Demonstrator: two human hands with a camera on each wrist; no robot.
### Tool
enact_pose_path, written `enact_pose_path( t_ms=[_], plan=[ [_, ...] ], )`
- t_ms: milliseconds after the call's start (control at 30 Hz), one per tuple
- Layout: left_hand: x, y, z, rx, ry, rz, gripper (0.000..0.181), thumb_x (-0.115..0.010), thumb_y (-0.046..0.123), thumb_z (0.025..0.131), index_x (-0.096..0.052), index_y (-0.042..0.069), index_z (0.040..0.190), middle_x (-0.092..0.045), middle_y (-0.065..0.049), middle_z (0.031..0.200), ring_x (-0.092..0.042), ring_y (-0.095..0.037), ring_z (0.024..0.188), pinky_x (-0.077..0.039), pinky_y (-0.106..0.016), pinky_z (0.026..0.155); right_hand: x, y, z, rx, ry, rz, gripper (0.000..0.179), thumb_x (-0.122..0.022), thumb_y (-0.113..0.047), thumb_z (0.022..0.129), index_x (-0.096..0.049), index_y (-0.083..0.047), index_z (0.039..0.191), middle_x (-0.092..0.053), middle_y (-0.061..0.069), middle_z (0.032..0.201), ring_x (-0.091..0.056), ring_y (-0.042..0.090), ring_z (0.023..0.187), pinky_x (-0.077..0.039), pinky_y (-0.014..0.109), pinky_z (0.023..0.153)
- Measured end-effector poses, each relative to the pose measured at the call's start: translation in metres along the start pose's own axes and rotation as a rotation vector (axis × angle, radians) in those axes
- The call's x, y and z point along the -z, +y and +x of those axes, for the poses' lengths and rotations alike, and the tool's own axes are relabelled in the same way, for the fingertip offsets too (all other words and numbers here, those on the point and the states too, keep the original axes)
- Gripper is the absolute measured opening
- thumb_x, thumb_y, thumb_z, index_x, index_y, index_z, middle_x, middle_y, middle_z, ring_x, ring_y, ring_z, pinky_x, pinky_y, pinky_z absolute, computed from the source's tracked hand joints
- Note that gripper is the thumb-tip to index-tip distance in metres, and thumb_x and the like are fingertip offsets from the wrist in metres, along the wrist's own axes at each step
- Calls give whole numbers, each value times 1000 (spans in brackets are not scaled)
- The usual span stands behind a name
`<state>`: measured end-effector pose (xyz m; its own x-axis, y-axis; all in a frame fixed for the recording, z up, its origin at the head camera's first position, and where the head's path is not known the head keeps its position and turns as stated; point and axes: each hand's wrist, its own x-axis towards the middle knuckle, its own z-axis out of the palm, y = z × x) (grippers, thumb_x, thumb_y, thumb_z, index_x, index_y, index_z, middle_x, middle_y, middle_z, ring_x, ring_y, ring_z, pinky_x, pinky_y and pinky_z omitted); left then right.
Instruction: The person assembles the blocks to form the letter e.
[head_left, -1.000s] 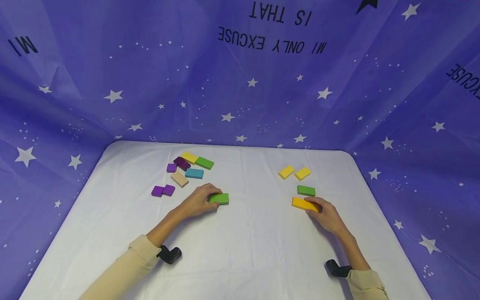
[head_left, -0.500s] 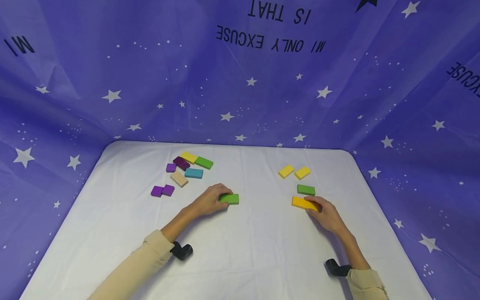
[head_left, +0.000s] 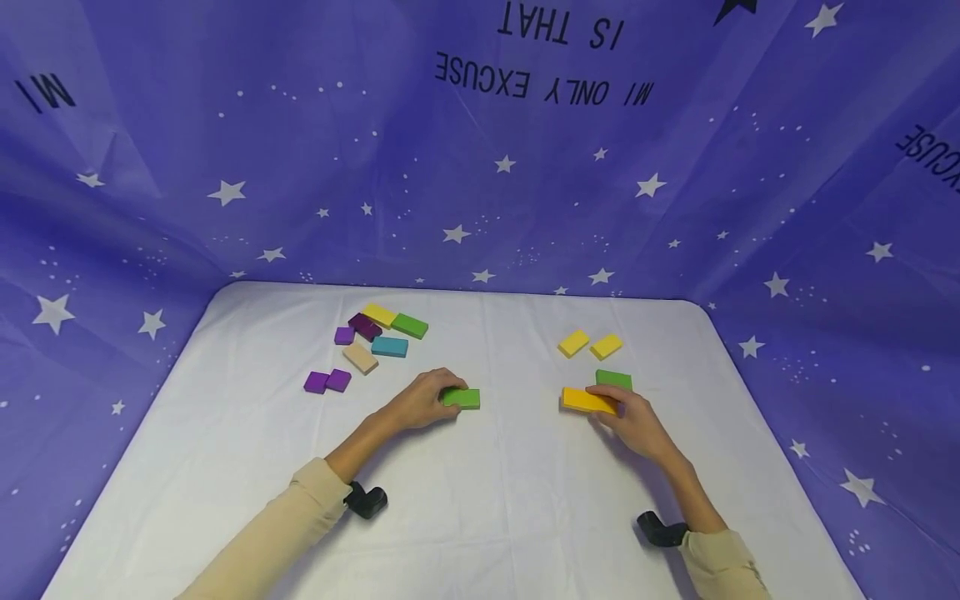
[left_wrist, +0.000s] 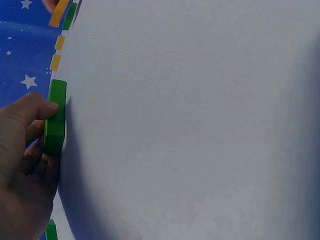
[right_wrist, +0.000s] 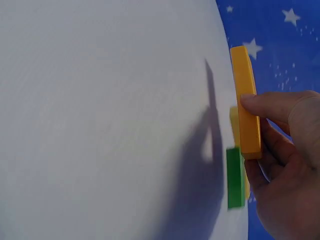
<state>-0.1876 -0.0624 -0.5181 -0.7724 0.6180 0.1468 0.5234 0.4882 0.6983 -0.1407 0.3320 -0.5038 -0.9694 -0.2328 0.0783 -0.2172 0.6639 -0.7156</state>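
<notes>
My left hand (head_left: pixel 423 401) pinches a green block (head_left: pixel 465 399) near the middle of the white table. In the left wrist view the thumb lies on the long side of that green block (left_wrist: pixel 56 122), with the fingers behind it. My right hand (head_left: pixel 632 423) grips a longer orange-yellow block (head_left: pixel 581 400) by its right end. The right wrist view shows this orange-yellow block (right_wrist: pixel 245 107) lifted, its shadow falling apart from it on the cloth. Just behind it lies another green block (head_left: pixel 614 379), partly covered by the right hand and its block.
Two yellow blocks (head_left: pixel 573 343) lie at the back right. A group at the back left holds a teal block (head_left: pixel 390 347), a tan block (head_left: pixel 361 358), a dark purple block (head_left: pixel 364 326), yellow and green blocks, and small purple pieces (head_left: pixel 338 381). A starry blue curtain (head_left: pixel 480 208) borders the table (head_left: pixel 480 500).
My left hand has carried its green block to the right, then stayed nearly still. My right hand has lifted the orange-yellow block and moved it left.
</notes>
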Motion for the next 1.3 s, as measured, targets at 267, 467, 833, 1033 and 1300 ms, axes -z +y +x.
enact_pose_path(
  t_ms=[267, 467, 833, 1033, 1300],
  plan=[
    [2, 2, 1, 15, -8, -14, 34, -74, 8, 84, -69, 0, 116, -67, -9, 110, -60, -19, 98, -50, -37, 90, -12, -22, 18, 78, -55, 39, 38, -72, 6, 87, -67, -4, 124, -67, 8, 120, -59, 25, 108, -48, 46, 94],
    [3, 1, 0, 26, -11, -16, 34, -75, 8, 84, -69, 1, 116, -66, -8, 109, -59, -18, 96, -50, -36, 88, -26, -32, 29, 117, -77, 60, 37, -72, 4, 87, -69, -6, 123, -65, 10, 124, -58, 29, 115, -45, 51, 100],
    [3, 3, 0, 67, -46, -17, 34, -74, 10, 86, -68, 2, 118, -66, -7, 112, -59, -19, 99, -49, -38, 92, -55, -40, 40, 153, -122, 50, 37, -76, 2, 85, -70, -8, 120, -66, 8, 122, -58, 30, 119, -42, 50, 104],
    [3, 2, 1, 66, -46, -23, 34, -74, 10, 85, -69, 2, 118, -66, -7, 112, -59, -19, 99, -49, -39, 92, -63, -44, 42, 136, -155, 73, 37, -75, 1, 86, -69, -8, 122, -66, 7, 123, -57, 29, 120, -40, 48, 107],
    [3, 0, 1, 91, -51, -28, 35, -74, 10, 86, -68, 3, 119, -66, -7, 113, -58, -18, 97, -49, -37, 93, -73, -46, 44, 147, -175, 76, 36, -75, -1, 87, -69, -8, 122, -66, 6, 123, -58, 26, 118, -43, 46, 104]
  ],
)
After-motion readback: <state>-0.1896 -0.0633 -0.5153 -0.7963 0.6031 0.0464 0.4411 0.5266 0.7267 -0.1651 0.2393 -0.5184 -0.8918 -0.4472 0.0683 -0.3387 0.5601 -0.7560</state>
